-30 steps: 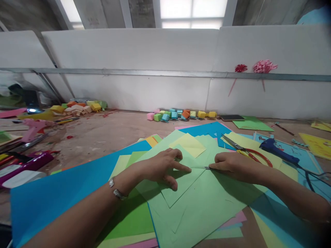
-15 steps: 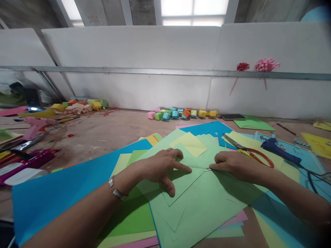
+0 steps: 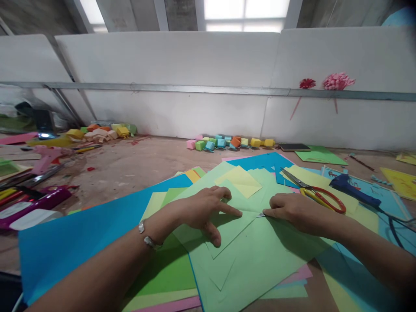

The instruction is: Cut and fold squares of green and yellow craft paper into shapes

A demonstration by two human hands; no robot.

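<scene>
My left hand (image 3: 208,214) rests with spread fingers on a light green sheet (image 3: 260,264), its index fingertip beside a crease line. Closed around a small metal blade (image 3: 260,215), my right hand (image 3: 289,208) lies on the same sheet; the blade's tip touches the paper near the upper end of a slanting cut or line. Most of the tool is hidden in the fingers. A small yellow paper square (image 3: 243,181) lies just beyond my left hand. Scissors with red and yellow handles (image 3: 320,197) are behind my right hand.
Blue sheet (image 3: 84,234) spreads at the left. A blue glue gun (image 3: 354,189) lies at the right, a pink one (image 3: 47,158) at the left. Small coloured paper boxes (image 3: 227,143) line the white board (image 3: 169,112). A purple tool (image 3: 35,206) sits far left.
The view has shifted slightly. My right hand and the blade have moved a little toward me along the sheet; my left hand keeps its place on the paper.
</scene>
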